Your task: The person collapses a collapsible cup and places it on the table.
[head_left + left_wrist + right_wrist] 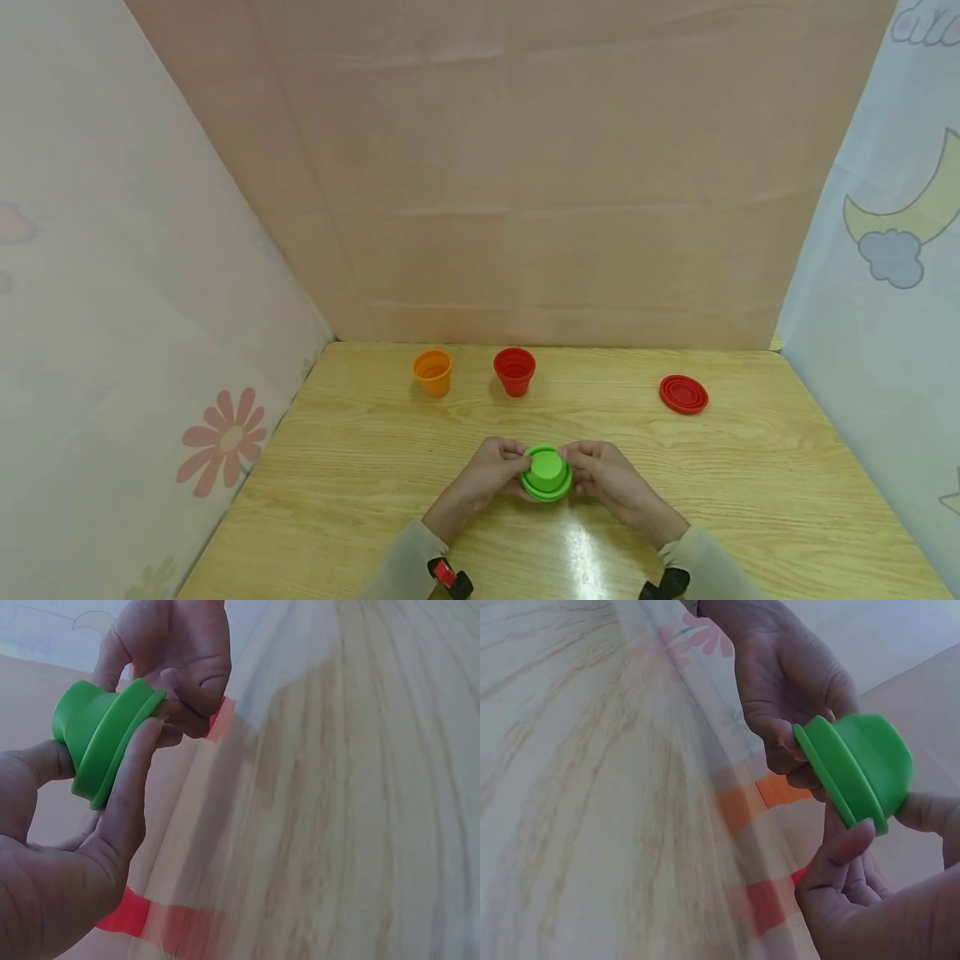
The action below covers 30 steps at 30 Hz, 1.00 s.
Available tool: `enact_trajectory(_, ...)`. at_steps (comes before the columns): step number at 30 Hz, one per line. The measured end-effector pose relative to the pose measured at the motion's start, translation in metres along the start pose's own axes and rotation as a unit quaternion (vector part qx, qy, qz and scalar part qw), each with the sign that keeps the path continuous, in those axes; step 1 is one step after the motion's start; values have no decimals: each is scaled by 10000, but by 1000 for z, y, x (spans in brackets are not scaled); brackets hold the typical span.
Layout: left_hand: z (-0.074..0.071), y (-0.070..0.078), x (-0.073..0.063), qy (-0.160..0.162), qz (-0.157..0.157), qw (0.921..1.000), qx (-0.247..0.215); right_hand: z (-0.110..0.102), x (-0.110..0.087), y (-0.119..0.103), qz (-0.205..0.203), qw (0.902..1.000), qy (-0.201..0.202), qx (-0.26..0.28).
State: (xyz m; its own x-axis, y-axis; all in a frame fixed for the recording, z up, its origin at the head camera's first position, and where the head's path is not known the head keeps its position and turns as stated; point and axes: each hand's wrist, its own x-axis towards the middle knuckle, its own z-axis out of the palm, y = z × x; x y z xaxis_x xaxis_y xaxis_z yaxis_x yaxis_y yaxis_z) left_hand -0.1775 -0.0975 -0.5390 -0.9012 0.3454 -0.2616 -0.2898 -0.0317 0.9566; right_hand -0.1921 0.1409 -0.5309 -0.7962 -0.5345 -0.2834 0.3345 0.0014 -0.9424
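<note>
A green collapsible cup (547, 472), partly folded with its base facing the head camera, is held between both hands near the table's front middle. My left hand (487, 473) pinches one side of it, thumb on the outer wall and fingers at the rim. On the other side, the right hand (611, 479) grips it the same way with thumb and fingers. Both wrist views show the green cup (105, 742) tilted, its narrow base bulging out past a thick folded ring (844, 769). The inside of the cup is hidden.
Toward the back of the wooden table (360, 467) an orange cup (432, 372) and a red cup (515, 372) stand upright and expanded. A flattened red collapsible cup (684, 394) lies at the back right. Covered panels border the table behind and on both sides.
</note>
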Motion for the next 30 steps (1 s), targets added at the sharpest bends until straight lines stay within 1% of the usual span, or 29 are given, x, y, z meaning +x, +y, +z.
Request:
enact_trajectory(2,0,0,-1,67,13,10000,37,2,0,-1,-28,9998,178,-73)
enact_trajectory(6,3,0,0,229,-40,9997,-62,6,2,0,-118,9981,549,-236)
enact_trajectory(9,4,-1,0,210,-114,9992,-322,10,5,3,-129,9956,875,-320)
enact_trajectory(11,3,-1,-1,47,-103,9985,-538,11,6,4,-128,9938,1045,-352)
enact_trajectory(13,1,-1,-2,-181,-78,9970,-755,13,6,5,-149,9921,1192,-358)
enact_trajectory(16,-2,-1,-4,-510,-6,9938,-983,14,6,4,-234,9901,1329,-386)
enact_trajectory(18,-3,-1,-5,-628,35,9923,-1071,15,6,3,-274,9891,1392,-401)
enact_trajectory(20,-4,0,-6,-654,33,9914,-1128,15,6,2,-266,9883,1447,-395)
enact_trajectory(23,-2,1,-7,-578,39,9925,-1080,15,6,1,-222,9893,1387,-397)
enact_trajectory(25,1,2,-8,-469,22,9940,-985,14,6,1,-178,9915,1239,-348)
enact_trajectory(27,4,3,-9,-336,46,9956,-873,12,5,-1,-123,9952,937,-240)
enact_trajectory(30,7,4,-10,-27,53,9976,-688,7,2,-2,5,9993,369,70)
